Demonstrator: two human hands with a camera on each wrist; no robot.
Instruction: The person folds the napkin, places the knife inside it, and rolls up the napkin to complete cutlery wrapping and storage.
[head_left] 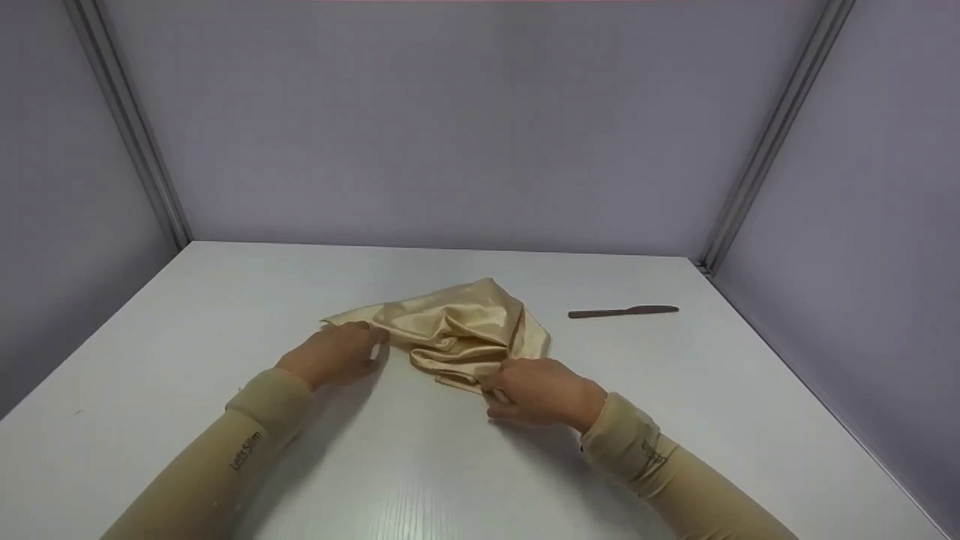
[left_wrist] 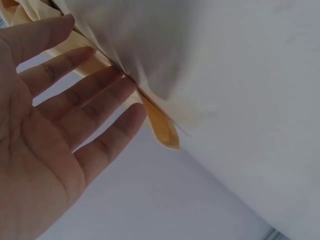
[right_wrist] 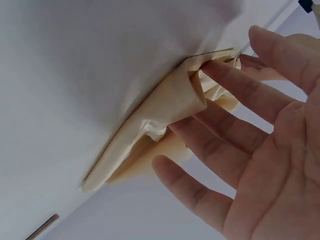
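Tan sleeves [head_left: 247, 435] with dark lettering, seemingly "Let's Slim"; bare hands.

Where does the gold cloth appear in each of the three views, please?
Head view: the gold cloth lies crumpled at the middle of the white table, between the left hand and the right hand.
Left wrist view: one corner of it shows near the middle, just beyond the straight fingers.
Right wrist view: a folded edge sits at the centre, touching the fingers.
Shared landmark: the white table top.
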